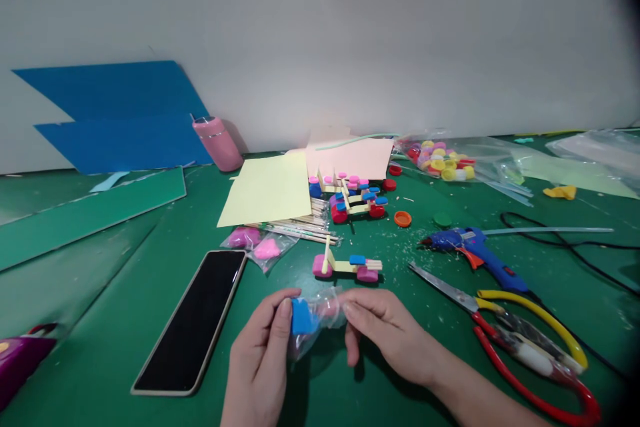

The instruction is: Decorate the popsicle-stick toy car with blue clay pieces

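Held a small clear bag (327,312) with a blue foam piece (302,317) inside, just above the green table (125,267) near its front edge, between both hands. Gripped the bag's left end with the left hand (260,357), thumb flat against the blue piece; pinched the right end with the closed fingertips of the right hand (387,333). Saw just beyond the bag a little stick car (347,265) with pink wheels, standing on the table. Had a dark phone (193,320) lying face up to the left, near the left hand, and red-and-yellow scissors (525,340) to the right, with a blue glue gun (475,248) behind them. Found farther back a cluster of similar cars (355,199), a bundle of sticks (305,227), yellow paper (270,187) and a bag of coloured caps (443,161).
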### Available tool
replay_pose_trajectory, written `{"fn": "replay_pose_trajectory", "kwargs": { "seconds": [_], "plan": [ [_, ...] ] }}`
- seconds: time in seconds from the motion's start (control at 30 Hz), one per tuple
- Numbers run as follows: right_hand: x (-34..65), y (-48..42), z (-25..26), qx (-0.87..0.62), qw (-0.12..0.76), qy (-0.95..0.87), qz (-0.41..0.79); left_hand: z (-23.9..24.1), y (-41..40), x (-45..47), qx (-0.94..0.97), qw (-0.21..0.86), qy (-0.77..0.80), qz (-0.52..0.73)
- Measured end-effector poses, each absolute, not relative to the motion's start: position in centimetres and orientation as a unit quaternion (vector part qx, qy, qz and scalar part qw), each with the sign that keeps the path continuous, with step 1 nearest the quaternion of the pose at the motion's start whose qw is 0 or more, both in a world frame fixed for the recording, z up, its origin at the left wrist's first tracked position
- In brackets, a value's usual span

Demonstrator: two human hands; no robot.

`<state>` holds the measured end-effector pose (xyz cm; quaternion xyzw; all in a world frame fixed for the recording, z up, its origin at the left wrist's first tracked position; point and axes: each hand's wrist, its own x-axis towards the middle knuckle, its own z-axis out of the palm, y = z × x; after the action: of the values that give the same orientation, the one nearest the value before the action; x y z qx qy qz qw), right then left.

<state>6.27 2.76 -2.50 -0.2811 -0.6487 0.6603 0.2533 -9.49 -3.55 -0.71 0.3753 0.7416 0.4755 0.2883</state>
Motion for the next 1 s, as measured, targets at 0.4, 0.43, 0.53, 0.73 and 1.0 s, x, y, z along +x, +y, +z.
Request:
{"fn": "replay_pose_trajectory", "kwargs": {
  "seconds": [0.4, 0.43, 0.53, 0.73, 1.0],
  "plan": [
    [5.7, 2.8, -2.3, -0.239, 0.292, -0.714, 0.590, -1.1, -3.6, -9.7, 0.379, 0.241, 0.754, 0.480],
    [5.8, 2.8, -2.4, -0.244, 0.284, -0.702, 0.605, -1.1, -3.6, -9.7, 0.382, 0.239, 0.753, 0.480],
    [5.9, 2.7, -2.7, -0.250, 0.261, -0.670, 0.648, -1.2, -3.6, -9.8, 0.390, 0.232, 0.755, 0.474],
    [5.9, 2.5, -2.4, -0.214, 0.240, -0.621, 0.715, -1.5, -3.6, -9.9, 0.391, 0.220, 0.763, 0.465],
    [5.8, 2.5, -2.3, -0.185, 0.225, -0.651, 0.701, -2.4, -3.5, -10.2, 0.371, 0.266, 0.748, 0.482]
  ]
}}
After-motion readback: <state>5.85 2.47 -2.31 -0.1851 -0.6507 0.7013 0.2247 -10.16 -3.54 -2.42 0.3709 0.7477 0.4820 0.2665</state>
